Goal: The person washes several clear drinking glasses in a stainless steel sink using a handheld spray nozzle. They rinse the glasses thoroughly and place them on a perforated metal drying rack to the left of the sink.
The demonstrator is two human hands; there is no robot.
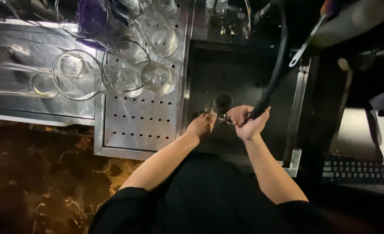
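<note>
Two hands: both held low over the dark sink (pixel 244 73), close together near the drain (pixel 223 100)
Left hand (pixel 203 124): fingers curled round a small clear object, perhaps a glass, too blurred to name surely; grip closed but loose
Right hand (pixel 246 121): fist wrapped tight about the end of a black hose (pixel 273 73); a small metal nozzle (pixel 223 118) points from it toward the left hand
Hose, look: dark, smooth, thick; rises from the right hand in a long curve up and away to the far side of the sink
Hose, handling: judged flexible yet springy, likely wet and slick; best gripped close to the nozzle end, as it is here, so the tip does not whip
Object in left hand, handling: if glass, light, slippery when wet, breakable; hold by the body, not the rim
Beyond the left hand: perforated steel drainboard (pixel 140 121) bearing several upturned clear glasses (pixel 159 78)
Beyond the right hand: a dark keyboard (pixel 359 169) on the counter, well apart from the sink
</note>
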